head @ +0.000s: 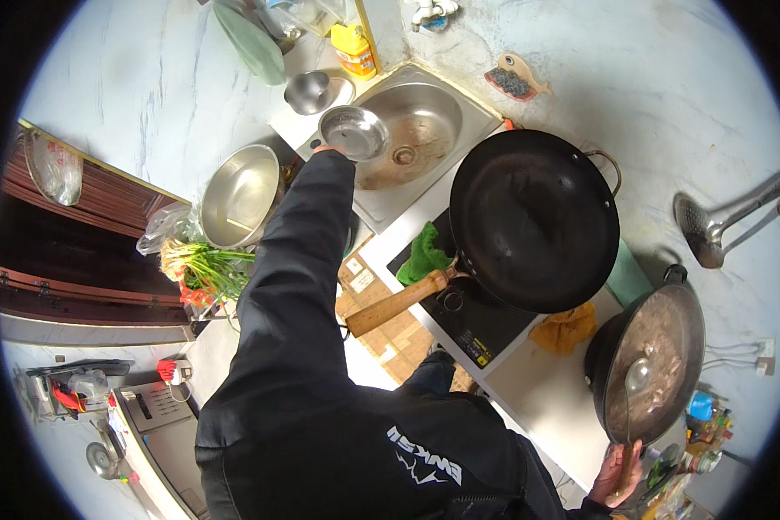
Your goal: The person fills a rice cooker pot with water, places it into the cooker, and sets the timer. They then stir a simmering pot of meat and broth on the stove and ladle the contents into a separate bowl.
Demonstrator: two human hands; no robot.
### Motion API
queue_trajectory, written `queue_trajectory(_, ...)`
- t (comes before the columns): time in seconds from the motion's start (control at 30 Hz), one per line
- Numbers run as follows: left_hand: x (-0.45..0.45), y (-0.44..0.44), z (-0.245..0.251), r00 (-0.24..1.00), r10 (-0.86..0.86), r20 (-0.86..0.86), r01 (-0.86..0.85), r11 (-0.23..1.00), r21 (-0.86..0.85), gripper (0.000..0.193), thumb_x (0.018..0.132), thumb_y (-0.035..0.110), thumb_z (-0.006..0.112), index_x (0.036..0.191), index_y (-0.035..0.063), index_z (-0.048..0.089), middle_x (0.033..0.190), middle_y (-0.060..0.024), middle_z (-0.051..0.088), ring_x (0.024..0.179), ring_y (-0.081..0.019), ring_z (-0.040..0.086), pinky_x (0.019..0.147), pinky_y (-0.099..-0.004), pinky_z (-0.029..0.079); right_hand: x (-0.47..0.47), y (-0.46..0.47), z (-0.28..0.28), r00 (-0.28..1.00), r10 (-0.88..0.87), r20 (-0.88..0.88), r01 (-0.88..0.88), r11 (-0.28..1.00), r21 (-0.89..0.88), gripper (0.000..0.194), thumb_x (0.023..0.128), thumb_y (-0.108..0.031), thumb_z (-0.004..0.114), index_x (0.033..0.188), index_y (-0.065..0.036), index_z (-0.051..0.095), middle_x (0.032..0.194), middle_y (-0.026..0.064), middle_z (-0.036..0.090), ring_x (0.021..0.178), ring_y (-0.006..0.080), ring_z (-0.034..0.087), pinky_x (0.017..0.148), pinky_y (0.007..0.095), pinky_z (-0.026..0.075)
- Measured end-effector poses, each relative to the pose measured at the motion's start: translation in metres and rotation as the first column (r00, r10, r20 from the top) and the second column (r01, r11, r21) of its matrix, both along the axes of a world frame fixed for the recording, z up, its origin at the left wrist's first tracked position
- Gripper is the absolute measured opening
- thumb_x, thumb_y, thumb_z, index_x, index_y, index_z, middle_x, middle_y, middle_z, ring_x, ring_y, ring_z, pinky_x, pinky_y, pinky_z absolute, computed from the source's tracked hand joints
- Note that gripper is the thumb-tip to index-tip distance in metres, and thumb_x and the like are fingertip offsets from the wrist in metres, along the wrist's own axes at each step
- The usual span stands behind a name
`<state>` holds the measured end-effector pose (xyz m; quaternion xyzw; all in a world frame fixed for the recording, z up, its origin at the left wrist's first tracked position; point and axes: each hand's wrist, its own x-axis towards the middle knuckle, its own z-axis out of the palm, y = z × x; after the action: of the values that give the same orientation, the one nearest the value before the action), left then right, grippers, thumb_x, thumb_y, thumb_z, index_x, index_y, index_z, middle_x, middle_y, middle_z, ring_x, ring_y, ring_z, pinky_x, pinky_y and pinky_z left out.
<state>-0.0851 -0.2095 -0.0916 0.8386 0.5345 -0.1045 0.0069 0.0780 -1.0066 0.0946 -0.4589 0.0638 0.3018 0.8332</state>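
At the end of an outstretched dark sleeve, my left hand point(333, 150) grips the near rim of a small stainless steel bowl point(354, 133). The bowl is over the left side of the steel sink point(429, 133), and most of this hand is hidden by the cuff. Down at the right, my right hand point(617, 474) is closed around the handle of a metal ladle point(637, 377). The ladle's bowl rests in a dark wok point(598, 390), among pale meat pieces and cloudy brownish liquid point(663, 338).
A large black wok point(533, 214) sits on the induction cooker point(468, 318), its wooden handle point(396, 302) jutting over the counter edge. Green point(422, 257) and orange point(565, 328) cloths lie beside it. Left of my arm are a large metal basin point(242, 195) and green onions point(211, 263).
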Motion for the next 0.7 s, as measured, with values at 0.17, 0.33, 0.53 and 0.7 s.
queue_trajectory(0.17, -0.011, 0.041, -0.016, 0.74, -0.074, 0.669, 0.398, 0.849, -0.346, 0.046, 0.084, 0.025, 0.056, 0.123, 0.0003, 0.05, 0.12, -0.0146, 0.056, 0.114, -0.0259, 0.051, 0.097, -0.0387, 0.041, -0.016, -0.014, 0.012, 0.995, 0.086, 0.049, -0.051, 0.868, -0.494, 0.062, 0.084, -0.019, 0.05, 0.14, -0.004, 0.027, 0.102, 0.0078, 0.054, 0.061, 0.0056, 0.048, 0.054, 0.0133, 0.04)
queue_trajectory(0.33, -0.005, -0.004, 0.06, 0.062, 0.795, 0.604, 0.379, 0.541, -0.751, 0.037, 0.09, 0.009, 0.042, 0.123, -0.0094, 0.041, 0.12, -0.0192, 0.053, 0.111, -0.0305, 0.053, 0.088, -0.0349, 0.048, 0.005, -0.073, 0.006, 0.978, 0.19, 0.085, -0.099, 0.783, -0.614, 0.068, 0.077, 0.005, 0.047, 0.14, -0.004, 0.022, 0.096, 0.0139, 0.052, 0.049, 0.0105, 0.046, 0.038, 0.0217, 0.036)
queue_trajectory(0.53, 0.025, -0.19, 0.175, -0.089, 0.706, 0.703, 0.636, 0.583, -0.505, 0.034, 0.089, 0.002, 0.046, 0.12, -0.0096, 0.042, 0.121, -0.0174, 0.052, 0.113, -0.0318, 0.05, 0.1, -0.043, 0.043, 0.059, -0.135, -0.012, 0.482, 0.737, 0.474, 0.545, 0.172, -0.821, 0.06, 0.073, 0.007, 0.047, 0.131, -0.003, 0.038, 0.102, 0.0222, 0.051, 0.091, 0.0411, 0.052, 0.08, 0.0395, 0.044)
queue_trajectory(0.7, 0.055, -0.335, 0.195, -0.017, 0.687, 0.726, 0.667, 0.549, -0.503, 0.028, 0.088, 0.006, 0.05, 0.113, -0.0053, 0.051, 0.116, -0.0147, 0.056, 0.108, -0.0258, 0.054, 0.096, -0.0414, 0.046, 0.119, -0.186, -0.035, 0.45, 0.812, 0.371, 0.615, 0.019, -0.789, 0.06, 0.075, 0.001, 0.047, 0.132, -0.007, 0.034, 0.101, 0.0207, 0.049, 0.082, 0.042, 0.054, 0.066, 0.0489, 0.046)
